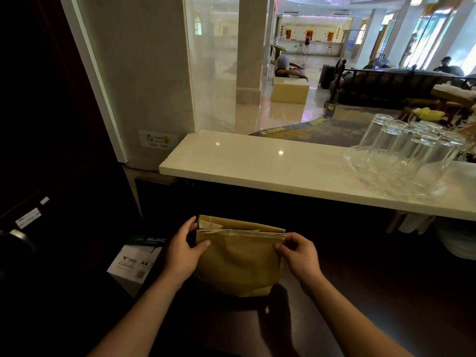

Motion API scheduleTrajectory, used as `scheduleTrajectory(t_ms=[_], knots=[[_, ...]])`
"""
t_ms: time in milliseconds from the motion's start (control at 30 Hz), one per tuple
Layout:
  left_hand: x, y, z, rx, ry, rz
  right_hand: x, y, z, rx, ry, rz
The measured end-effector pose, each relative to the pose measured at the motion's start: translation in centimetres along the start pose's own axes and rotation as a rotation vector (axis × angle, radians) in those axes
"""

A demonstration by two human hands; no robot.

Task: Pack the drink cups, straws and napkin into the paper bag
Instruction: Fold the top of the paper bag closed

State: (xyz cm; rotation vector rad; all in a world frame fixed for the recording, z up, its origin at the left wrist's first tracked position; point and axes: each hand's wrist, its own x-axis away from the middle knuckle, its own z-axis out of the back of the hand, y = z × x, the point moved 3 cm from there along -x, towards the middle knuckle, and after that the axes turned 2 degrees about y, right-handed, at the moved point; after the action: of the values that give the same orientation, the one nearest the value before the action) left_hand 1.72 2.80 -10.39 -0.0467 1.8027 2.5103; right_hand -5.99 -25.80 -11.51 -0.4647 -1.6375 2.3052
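Note:
A brown paper bag (pixel 238 261) stands upright on the dark lower desk, just below the pale counter. Its top edge is folded nearly flat, with several paper layers showing. My left hand (pixel 181 251) grips the bag's upper left corner, thumb on the front face. My right hand (pixel 298 253) pinches the upper right corner between thumb and fingers. No drink cups, straws or napkin can be seen; the bag's inside is hidden.
A pale stone counter (pixel 257 163) runs across above the bag. Upturned clear glasses (pixel 407 148) stand on a glass tray at its right end. A white A4 paper box (pixel 136 258) sits left of the bag. A hotel lobby lies beyond.

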Motion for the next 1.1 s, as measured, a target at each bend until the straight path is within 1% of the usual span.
scheduleTrajectory(t_ms=[67,167,233,300,333,367,433,500,567,633,700,833,933,1000,1100], knots=[[-0.4,0.3,-0.3,-0.017,-0.016,-0.012,-0.3,-0.1,0.0,0.009,0.019,-0.004],[-0.6,0.7,-0.4,-0.011,0.018,-0.05,-0.4,-0.7,0.3,0.068,-0.016,0.006],[-0.6,1.0,-0.5,-0.013,0.027,-0.07,-0.4,-1.6,0.8,-0.028,-0.05,0.017],[-0.5,1.0,-0.6,-0.018,0.029,-0.081,-0.4,-3.5,1.4,-0.126,-0.056,0.101],[-0.5,0.9,-0.6,-0.019,0.028,-0.078,-0.5,-4.8,1.6,-0.076,-0.05,0.194],[-0.5,0.8,-0.6,-0.016,0.023,-0.071,-0.7,-6.2,1.5,0.061,-0.048,0.314],[-0.5,0.6,-0.7,-0.004,0.014,-0.06,-1.3,-9.0,0.4,0.417,-0.071,0.586],[-0.5,0.5,-0.7,0.004,0.014,-0.052,-2.3,-11.0,-1.3,0.642,-0.195,0.751],[-0.6,0.5,-0.7,0.008,0.017,-0.05,-3.4,-11.8,-2.8,0.796,-0.351,0.786],[-0.6,0.6,-0.7,-0.004,0.018,-0.056,-4.3,-11.8,-4.0,0.92,-0.482,0.759],[-0.5,0.6,-0.8,-0.017,0.019,-0.054,-4.8,-11.7,-4.7,1.025,-0.551,0.782],[-0.5,0.4,-1.0,-0.034,0.023,-0.04,-5.5,-11.9,-5.8,1.114,-0.546,0.882],[-0.8,0.4,-1.0,-0.055,0.015,-0.044,-5.5,-12.0,-6.9,1.177,-0.584,0.947],[-1.0,0.3,-1.0,-0.069,0.017,-0.037,-5.4,-11.9,-7.7,1.19,-0.603,0.984],[-1.2,0.0,-1.0,-0.056,0.007,-0.029,-5.5,-11.7,-8.1,1.166,-0.572,1.017]])
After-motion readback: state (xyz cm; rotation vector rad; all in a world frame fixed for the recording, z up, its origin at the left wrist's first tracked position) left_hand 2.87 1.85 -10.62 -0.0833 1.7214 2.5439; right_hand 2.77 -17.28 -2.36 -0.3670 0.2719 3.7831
